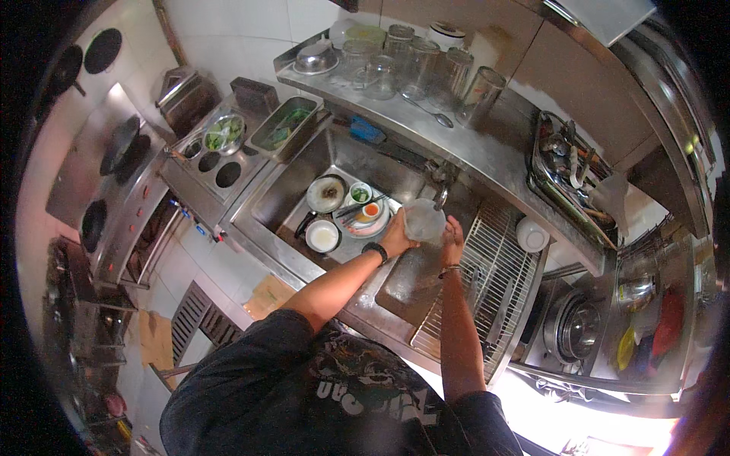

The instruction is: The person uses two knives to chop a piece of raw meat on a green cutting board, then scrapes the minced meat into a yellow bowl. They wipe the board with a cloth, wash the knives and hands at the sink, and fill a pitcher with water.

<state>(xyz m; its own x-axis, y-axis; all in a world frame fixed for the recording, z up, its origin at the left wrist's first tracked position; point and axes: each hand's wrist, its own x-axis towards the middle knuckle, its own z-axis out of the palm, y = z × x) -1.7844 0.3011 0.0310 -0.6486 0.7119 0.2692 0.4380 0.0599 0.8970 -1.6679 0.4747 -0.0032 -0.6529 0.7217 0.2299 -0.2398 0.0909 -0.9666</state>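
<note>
My left hand (401, 238), with a dark bracelet at the wrist, grips the left side of a translucent plastic container (426, 221). The container is held above the divider of a double steel sink, just under the faucet (442, 191). Close to its right side is my right hand (453, 238), fingers extended; whether they touch the container is unclear. In the left basin (293, 171) sits a stack of plates (365, 231), bearing a small cup of greens (360, 193), a cup of orange sauce (372, 210) and dark utensils. A lidded pan (326, 193) and a white bowl (323, 236) stand beside it.
A wire rack (502, 251) covers part of the right basin. Above the sink, a steel shelf (365, 105) holds several glass jars (421, 65), a spoon (442, 119) and a utensil tray (573, 171). Left of the sink are a metal pan (268, 137) and a bowl of greens (224, 134).
</note>
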